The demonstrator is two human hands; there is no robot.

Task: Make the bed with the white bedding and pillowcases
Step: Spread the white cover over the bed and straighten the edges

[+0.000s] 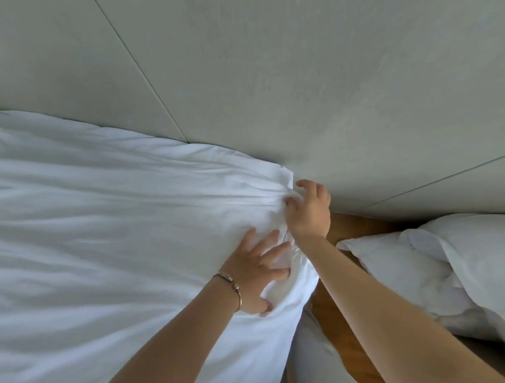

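Observation:
A white sheet (pixel 104 231) covers the mattress and fills the left half of the view, wrinkled toward its corner by the wall. My left hand (pixel 257 271), with a bracelet on the wrist, presses flat with spread fingers on the sheet near that corner. My right hand (pixel 308 210) reaches to the corner beside the wall, its fingers curled into the bunched fabric there. White pillows or bedding (pixel 448 270) lie heaped at the right.
A pale grey panelled wall (pixel 297 83) runs right behind the bed. A strip of wooden floor (pixel 340 313) shows between the mattress and the heaped bedding.

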